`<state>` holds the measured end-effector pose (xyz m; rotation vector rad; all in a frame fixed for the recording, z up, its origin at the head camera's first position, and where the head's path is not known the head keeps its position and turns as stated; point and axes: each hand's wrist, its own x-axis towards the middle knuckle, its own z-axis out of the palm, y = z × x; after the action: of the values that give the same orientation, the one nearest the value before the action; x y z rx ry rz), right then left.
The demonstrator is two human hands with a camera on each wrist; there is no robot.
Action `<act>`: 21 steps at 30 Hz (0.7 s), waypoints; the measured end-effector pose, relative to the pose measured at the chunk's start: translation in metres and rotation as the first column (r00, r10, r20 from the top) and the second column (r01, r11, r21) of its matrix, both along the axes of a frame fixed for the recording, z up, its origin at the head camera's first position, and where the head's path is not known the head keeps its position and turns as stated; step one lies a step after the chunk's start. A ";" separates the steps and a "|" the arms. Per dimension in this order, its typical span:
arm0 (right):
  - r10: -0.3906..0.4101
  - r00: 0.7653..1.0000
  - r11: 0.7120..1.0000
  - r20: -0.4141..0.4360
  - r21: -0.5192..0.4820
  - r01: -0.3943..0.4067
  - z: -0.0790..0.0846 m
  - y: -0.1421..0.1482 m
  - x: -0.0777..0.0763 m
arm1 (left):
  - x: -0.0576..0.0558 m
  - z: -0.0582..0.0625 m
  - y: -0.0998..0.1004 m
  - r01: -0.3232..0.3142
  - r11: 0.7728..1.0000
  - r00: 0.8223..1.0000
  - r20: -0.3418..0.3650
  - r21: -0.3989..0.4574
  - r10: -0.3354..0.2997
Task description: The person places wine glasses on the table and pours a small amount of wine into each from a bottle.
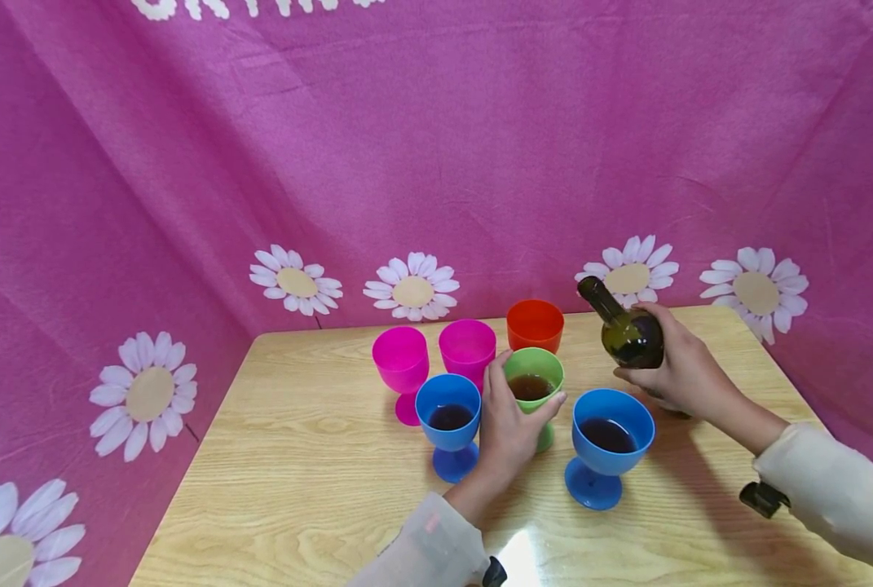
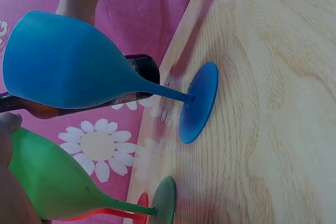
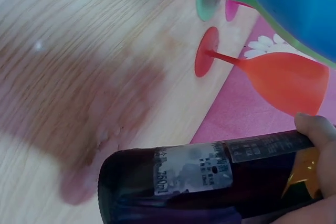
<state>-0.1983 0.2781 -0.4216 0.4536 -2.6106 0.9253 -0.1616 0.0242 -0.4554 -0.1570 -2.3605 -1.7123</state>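
Observation:
My left hand (image 1: pixel 508 425) holds the bowl of a green goblet (image 1: pixel 535 360), thumb on its near right side and fingers on the left. Dark liquid shows inside it, and its foot (image 2: pixel 165 203) is at the tabletop in the left wrist view. On the right, my right hand (image 1: pixel 689 371) grips a dark glass wine bottle (image 1: pixel 632 338) round its body. The bottle's neck leans to the left, and its labelled lower part (image 3: pixel 194 174) shows in the right wrist view. A blue goblet (image 1: pixel 612 456) with dark liquid stands between my two hands, nearer me.
Another blue goblet (image 1: pixel 448 436) with dark liquid stands just left of my left hand. Behind it are two pink goblets (image 1: pixel 401 359), and an orange-red goblet (image 1: pixel 535 322) is at the back. The wooden table (image 1: pixel 297 456) ends at a pink flowered cloth (image 1: pixel 480 163).

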 end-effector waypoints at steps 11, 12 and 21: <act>-0.058 0.995 0.990 0.085 -0.122 0.068 -0.002 -0.001 -0.003 | 0.000 0.001 0.000 -0.005 0.999 1.000 -0.030 -0.033 0.004; -0.062 0.993 0.988 0.098 -0.135 0.075 -0.002 -0.001 -0.003 | 0.000 0.001 0.000 -0.005 0.999 1.000 -0.029 -0.033 0.004; -0.092 0.973 0.963 0.212 -0.228 0.140 -0.005 -0.003 -0.004 | 0.001 0.000 0.000 -0.003 0.999 1.000 -0.023 -0.035 0.002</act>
<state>-0.2022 0.2748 -0.4265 0.1477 -2.6161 1.2869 -0.1610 0.0238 -0.4549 -0.1785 -2.3741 -1.6603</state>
